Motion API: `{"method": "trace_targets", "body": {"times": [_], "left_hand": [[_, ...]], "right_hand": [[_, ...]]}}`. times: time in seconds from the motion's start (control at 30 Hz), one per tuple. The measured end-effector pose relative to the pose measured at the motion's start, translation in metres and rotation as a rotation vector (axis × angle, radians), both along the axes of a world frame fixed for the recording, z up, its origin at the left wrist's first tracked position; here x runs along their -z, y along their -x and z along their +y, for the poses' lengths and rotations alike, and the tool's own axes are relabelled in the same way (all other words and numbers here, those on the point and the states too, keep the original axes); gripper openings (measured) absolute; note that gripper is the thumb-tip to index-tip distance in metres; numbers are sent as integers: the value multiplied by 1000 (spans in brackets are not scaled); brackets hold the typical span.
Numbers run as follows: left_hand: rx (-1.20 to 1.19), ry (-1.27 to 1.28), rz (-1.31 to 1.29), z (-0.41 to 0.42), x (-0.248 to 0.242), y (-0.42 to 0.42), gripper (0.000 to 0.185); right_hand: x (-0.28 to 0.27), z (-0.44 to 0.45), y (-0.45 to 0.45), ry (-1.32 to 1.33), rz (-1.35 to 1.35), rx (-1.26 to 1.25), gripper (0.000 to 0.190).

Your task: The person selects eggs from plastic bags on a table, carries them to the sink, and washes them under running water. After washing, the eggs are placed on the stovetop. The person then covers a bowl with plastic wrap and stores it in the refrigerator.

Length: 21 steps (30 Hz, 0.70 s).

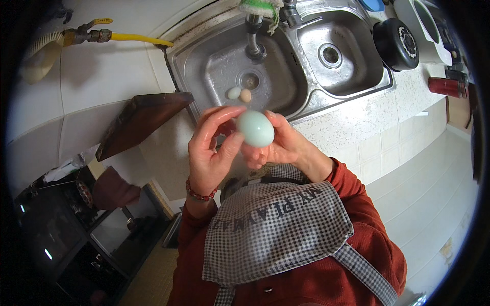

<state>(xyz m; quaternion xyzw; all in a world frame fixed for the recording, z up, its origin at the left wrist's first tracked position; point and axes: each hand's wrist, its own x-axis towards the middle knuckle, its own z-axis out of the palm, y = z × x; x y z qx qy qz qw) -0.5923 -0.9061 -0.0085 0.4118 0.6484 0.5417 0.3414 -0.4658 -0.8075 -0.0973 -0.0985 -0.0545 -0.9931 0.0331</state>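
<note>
A pale green egg [256, 129] is held up between my two wet hands, above the front rim of the sink. The fingertips and thumb of my left hand [214, 141] grip its left side. My right hand [283, 139] holds it from the right and below, some fingers curled under it. Beyond them, a pale greenish egg [234, 93] and a light brown egg [245, 95] lie side by side in the larger steel basin [214, 69], close to its drain [250, 80].
A faucet [254, 42] with a green and white cloth [260, 7] rises over the basin. The smaller basin [344, 72] is at the right, with a black round container [396, 45] beside it. A wooden board [141, 122] leans at left, below a yellow hose [141, 38].
</note>
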Motion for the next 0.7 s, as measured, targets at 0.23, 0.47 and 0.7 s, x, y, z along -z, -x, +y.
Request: {"method": "trace_targets", "body": {"times": [0.23,0.47,0.7], "left_hand": [[-213,77,-58,-14,50,16,21],[-32,640,554,-7,226,58,54],[9,769,749,26,325,55,72]], "right_hand": [[11,17,-17,-827,-345,243,46],[62,25,-51,-1111,-881,366,39],[69,59,-76,-564,-890,280,40]]}}
